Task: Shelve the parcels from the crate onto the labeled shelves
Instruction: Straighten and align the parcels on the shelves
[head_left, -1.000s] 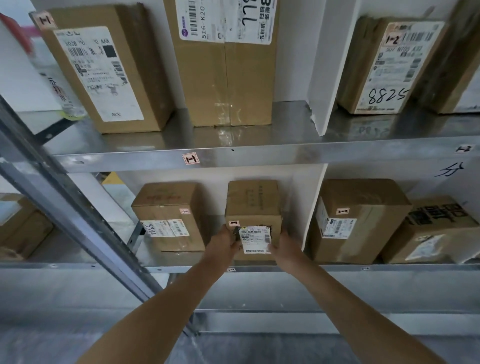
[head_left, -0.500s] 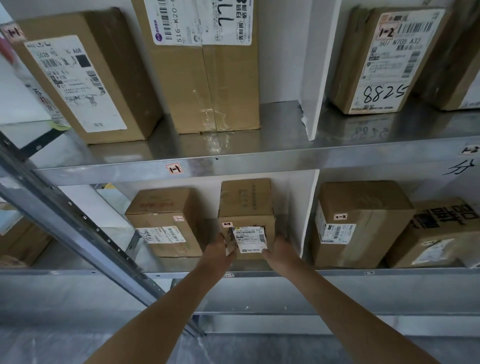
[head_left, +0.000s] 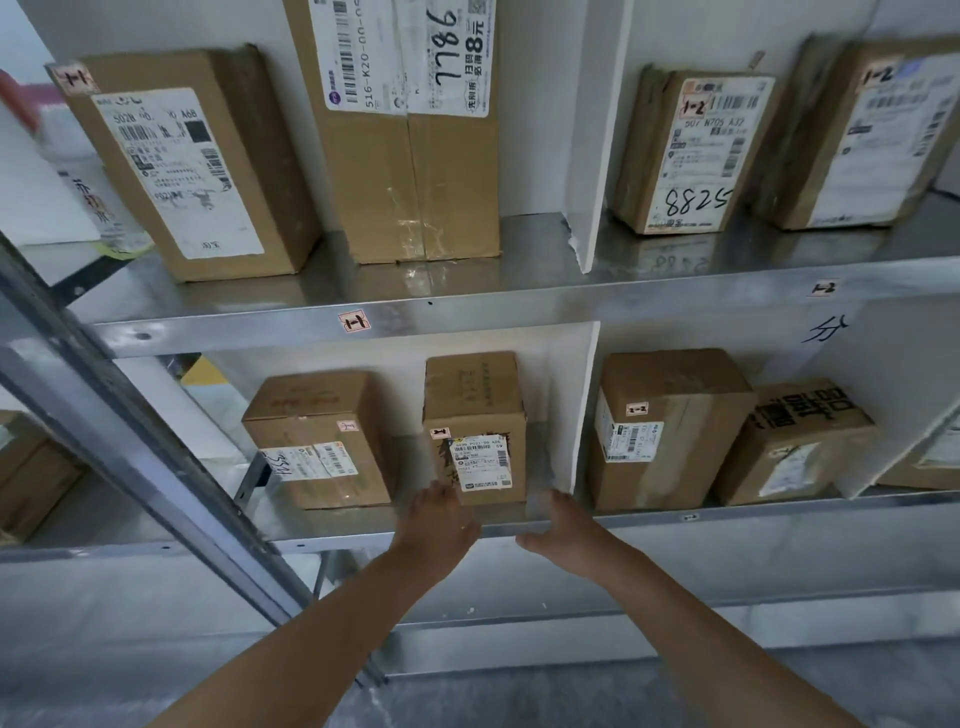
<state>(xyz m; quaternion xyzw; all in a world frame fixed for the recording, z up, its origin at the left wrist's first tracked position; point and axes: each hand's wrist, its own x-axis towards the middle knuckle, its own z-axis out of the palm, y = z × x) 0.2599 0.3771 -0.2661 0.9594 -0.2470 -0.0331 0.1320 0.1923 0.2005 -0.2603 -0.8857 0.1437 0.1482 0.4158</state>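
Two tiers of grey metal shelving (head_left: 156, 457) filled the view, each split by a white divider board (head_left: 584, 405), with brown cardboard boxes standing in every bay. A tall taped carton (head_left: 410, 171) on the upper shelf (head_left: 519, 306) was cut off by the frame's top, and motion blurred both hands' fingertips. The small brown cardboard parcel (head_left: 475, 431) with a white label stood on the lower shelf (head_left: 727, 514), in the left bay just beside the divider. The left hand (head_left: 436, 525), fingers loose, reached its lower left corner; contact was unclear. The right hand (head_left: 558, 525) hung open below its right corner, holding nothing.
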